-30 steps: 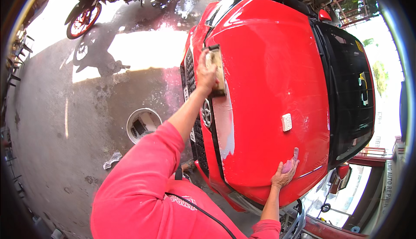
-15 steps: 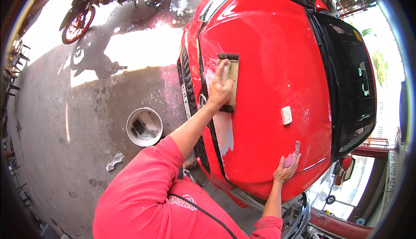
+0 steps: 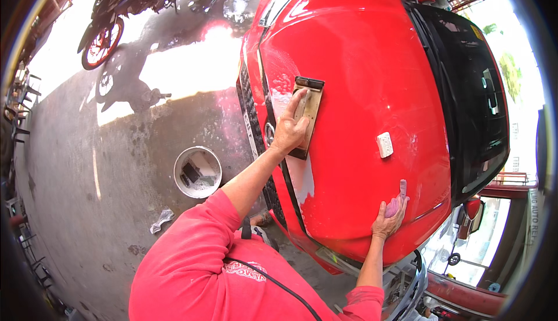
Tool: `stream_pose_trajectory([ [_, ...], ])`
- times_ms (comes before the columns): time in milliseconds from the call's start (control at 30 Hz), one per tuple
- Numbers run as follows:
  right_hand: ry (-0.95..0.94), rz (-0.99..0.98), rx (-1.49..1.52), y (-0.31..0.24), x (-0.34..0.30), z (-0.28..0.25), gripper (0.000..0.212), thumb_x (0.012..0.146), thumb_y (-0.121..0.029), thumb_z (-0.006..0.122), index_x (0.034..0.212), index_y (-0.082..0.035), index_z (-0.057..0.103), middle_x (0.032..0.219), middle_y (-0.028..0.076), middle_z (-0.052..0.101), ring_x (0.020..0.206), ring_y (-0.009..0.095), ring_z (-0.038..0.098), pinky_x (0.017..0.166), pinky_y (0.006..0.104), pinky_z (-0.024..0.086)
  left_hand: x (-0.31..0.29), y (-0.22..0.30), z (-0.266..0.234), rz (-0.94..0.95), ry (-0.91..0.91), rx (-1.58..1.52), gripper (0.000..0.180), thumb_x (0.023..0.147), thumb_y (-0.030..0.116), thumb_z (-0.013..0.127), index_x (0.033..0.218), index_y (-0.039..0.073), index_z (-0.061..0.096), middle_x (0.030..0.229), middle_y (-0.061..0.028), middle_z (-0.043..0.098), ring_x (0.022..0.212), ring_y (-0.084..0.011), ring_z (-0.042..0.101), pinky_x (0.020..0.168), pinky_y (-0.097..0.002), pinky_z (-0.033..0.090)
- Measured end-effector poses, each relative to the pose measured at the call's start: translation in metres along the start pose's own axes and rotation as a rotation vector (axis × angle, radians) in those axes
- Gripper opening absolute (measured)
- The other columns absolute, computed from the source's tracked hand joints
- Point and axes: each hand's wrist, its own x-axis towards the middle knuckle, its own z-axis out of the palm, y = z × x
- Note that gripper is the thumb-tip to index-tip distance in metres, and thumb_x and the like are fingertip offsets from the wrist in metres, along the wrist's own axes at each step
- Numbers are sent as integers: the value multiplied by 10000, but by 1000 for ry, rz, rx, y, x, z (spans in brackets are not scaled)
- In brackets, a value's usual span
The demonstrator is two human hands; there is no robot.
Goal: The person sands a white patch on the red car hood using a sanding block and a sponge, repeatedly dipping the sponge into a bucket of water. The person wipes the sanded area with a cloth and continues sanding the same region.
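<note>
My left hand [image 3: 289, 130] is closed on a long sanding block [image 3: 314, 109] with a dark clamp at its far end. The block lies on the front part of a red car hood [image 3: 360, 82], over a pale, whitish bare patch [image 3: 301, 181] along the front edge. My right hand [image 3: 386, 223] rests on the hood's near side, fingers around a soft pink sponge or rag [image 3: 394, 206]; which one I cannot tell. Beyond its fingertips a greyish-pink strip [image 3: 403, 187] shows on the hood. A white speckled sponge [image 3: 385, 145] lies by itself between my hands, towards the windshield.
On the concrete floor to the left stands a white bucket [image 3: 197, 171] holding cloudy water and flat pieces. A crumpled clear plastic bag [image 3: 161, 221] lies nearby. A motorcycle [image 3: 103, 45] is parked at the far left. A loose car part [image 3: 415, 286] stands beside the car at the lower right.
The whole view has shifted slightly. The sanding block has turned, its far end tilting to the right, still in my left hand. My right hand stays on the hood with the pink piece.
</note>
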Motion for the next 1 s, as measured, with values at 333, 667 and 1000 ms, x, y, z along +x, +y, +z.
stream_pose_trajectory([
  [333,13,-12,10,-7,6,12,697,979,-497,738,1513,-79,578,1665,214,480,1522,414,473,1242,546,393,84,-10,-42,-334,330,-277,737,910,-22,540,1609,204,478,1331,-209,697,501,-125,611,387,-312,505],
  [667,-4,-2,18,-3,4,11,691,978,-473,738,1520,-77,572,1683,199,460,1535,406,459,1251,539,383,117,-36,-94,-432,242,-228,718,942,-8,544,1619,219,474,1203,-195,726,457,-122,595,380,-276,509],
  [1000,-18,12,4,5,-1,4,699,977,-479,734,1511,-59,570,1673,207,469,1534,413,458,1248,541,388,41,-19,-36,-117,17,-55,728,922,12,554,1628,180,493,1451,-193,658,1077,-229,709,890,-353,588],
])
